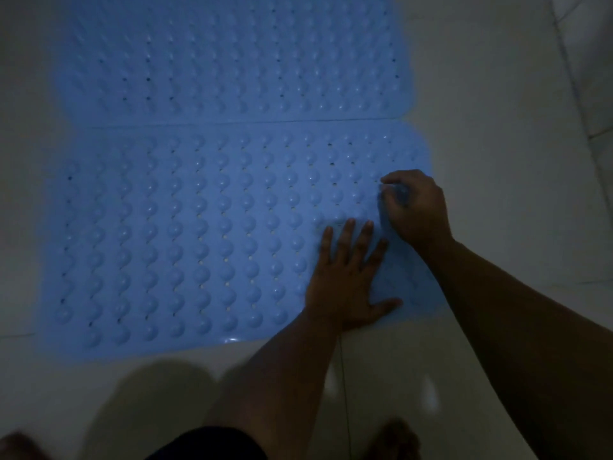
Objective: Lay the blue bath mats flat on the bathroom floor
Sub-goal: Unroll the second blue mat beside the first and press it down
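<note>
Dark shorts point(212, 443) and blurred feet sit at the bottom edge of the frame, nearest the lens, over a pale tiled floor point(497, 144) that fills the picture. The light is dim.

Two blue mats lie flat on that floor, side by side, their long edges touching along a thin seam across the upper middle of the frame. The far mat point(232, 58) takes up the upper part and runs out past the top edge. The near mat point(185, 240) fills the middle, from left of centre across to the right of centre. Both are covered in rows of round bumps with small holes between them.

Both forearms reach in from the lower right onto the right end of the near mat. The left hand point(348, 280) lies palm down on the mat near its lower right corner, fingers straight and spread, thumb pointing right, pressing flat. The right hand point(418, 207) sits just above and right of it, close to the mat's right edge, with its fingers curled in and pinching a small raised bit of the near mat between fingertips and thumb.
</note>
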